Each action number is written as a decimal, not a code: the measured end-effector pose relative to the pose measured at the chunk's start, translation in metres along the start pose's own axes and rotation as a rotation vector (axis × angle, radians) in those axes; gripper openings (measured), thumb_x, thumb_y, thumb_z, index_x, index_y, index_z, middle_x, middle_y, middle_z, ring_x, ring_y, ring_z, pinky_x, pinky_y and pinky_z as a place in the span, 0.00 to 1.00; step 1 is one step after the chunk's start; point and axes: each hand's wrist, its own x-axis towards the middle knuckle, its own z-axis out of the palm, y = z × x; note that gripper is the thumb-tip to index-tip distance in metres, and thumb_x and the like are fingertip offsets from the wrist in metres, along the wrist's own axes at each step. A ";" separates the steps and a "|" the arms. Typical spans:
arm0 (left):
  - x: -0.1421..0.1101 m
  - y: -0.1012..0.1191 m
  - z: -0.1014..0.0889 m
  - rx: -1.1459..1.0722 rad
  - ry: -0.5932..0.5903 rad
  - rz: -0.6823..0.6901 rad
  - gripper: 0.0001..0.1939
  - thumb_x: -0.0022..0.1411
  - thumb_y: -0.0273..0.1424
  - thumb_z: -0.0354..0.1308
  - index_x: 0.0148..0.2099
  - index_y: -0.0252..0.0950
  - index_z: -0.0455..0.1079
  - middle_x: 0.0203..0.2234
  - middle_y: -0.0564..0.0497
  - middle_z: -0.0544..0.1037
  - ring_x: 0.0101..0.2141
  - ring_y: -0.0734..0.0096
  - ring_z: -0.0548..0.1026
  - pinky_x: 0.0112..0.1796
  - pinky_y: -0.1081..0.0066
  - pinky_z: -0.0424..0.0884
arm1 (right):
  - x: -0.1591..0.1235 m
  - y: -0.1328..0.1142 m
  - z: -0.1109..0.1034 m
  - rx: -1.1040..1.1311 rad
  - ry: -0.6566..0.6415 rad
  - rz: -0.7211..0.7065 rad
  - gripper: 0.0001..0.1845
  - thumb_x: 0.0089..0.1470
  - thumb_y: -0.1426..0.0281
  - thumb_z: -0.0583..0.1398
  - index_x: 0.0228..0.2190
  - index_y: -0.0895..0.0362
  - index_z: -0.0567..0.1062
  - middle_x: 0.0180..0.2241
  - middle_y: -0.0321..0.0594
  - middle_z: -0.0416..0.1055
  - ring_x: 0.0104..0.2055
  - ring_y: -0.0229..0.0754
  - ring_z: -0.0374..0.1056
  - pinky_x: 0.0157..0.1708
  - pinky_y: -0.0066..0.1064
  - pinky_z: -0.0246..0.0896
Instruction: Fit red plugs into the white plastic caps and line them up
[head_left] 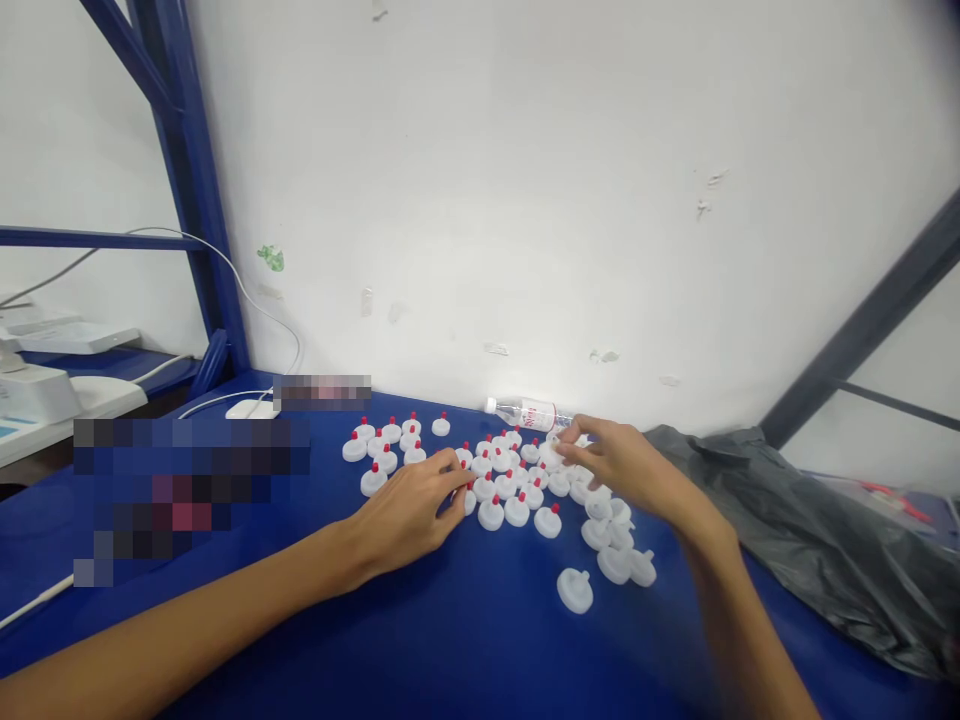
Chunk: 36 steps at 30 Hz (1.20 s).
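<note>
Many round white caps with red tips [516, 509] stand in a cluster on the blue tabletop [420, 640]. My left hand [420, 505] is at the cluster's left side, thumb and forefinger closed on the tip of one red-tipped white cap [469, 500]. To the right lie several plain white caps [576, 590] without red tips, some tilted or overlapping. Over their far end, my right hand [619, 460] bends its fingers around a plain white cap [551, 456]; its fingers partly hide that cap.
A clear bottle [536, 413] lies against the wall behind the caps. Dark grey plastic sheeting [817, 540] covers the right side. A white cable [247, 290] runs down at the left by a blue frame post [195, 180]. Blurred patches hide things at left.
</note>
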 end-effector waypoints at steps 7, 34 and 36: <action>0.001 -0.004 0.002 -0.095 0.093 0.019 0.17 0.71 0.25 0.44 0.55 0.39 0.71 0.43 0.48 0.73 0.30 0.75 0.72 0.31 0.74 0.68 | 0.002 -0.030 0.032 0.177 0.007 -0.283 0.09 0.64 0.60 0.54 0.35 0.52 0.65 0.40 0.40 0.76 0.44 0.45 0.75 0.37 0.34 0.69; 0.009 0.011 -0.015 -0.985 0.122 -0.340 0.30 0.58 0.42 0.66 0.60 0.40 0.65 0.47 0.45 0.75 0.40 0.66 0.78 0.30 0.73 0.76 | -0.001 -0.054 0.072 0.093 0.296 -0.671 0.07 0.59 0.73 0.63 0.38 0.49 0.76 0.41 0.36 0.77 0.50 0.44 0.68 0.47 0.38 0.67; 0.009 0.009 -0.016 -1.111 -0.023 -0.308 0.26 0.61 0.41 0.64 0.58 0.36 0.67 0.41 0.46 0.79 0.34 0.68 0.79 0.32 0.71 0.76 | -0.002 -0.057 0.074 0.097 0.279 -0.680 0.08 0.59 0.74 0.63 0.37 0.48 0.77 0.39 0.35 0.77 0.53 0.45 0.66 0.50 0.39 0.65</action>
